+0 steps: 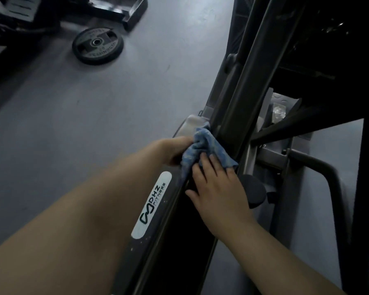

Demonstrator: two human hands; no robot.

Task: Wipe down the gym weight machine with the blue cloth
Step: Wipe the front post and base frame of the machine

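**Blue cloth held against the frame of a weight machine, head view**

The grey floor (119, 99) fills the left and upper part of the view. The gym weight machine (239, 96) crosses the right half as a set of dark, slanted steel beams running from the top right down toward the bottom centre. The lower beam carries a white oval label (151, 204) printed "DHZ FITNESS". A curved dark tube (330, 177) branches off at the right, beside a round black end cap (254, 191).

The left hand (175, 151) reaches in from the lower left on a bare forearm; its grip is clenched on a bunched part of the blue cloth (207, 147). The right hand (218, 188) comes from the lower right, fingers (213, 165) spread and laid flat on the lower edge of the cloth, with no closed grip; the fingertips press the fabric toward the beam. The cloth lies against the slanted beam, just above the label, between the two hands.

A black weight plate (97, 45) lies flat on the floor at upper left, well apart from the machine, near the dark base of other equipment (115, 9).
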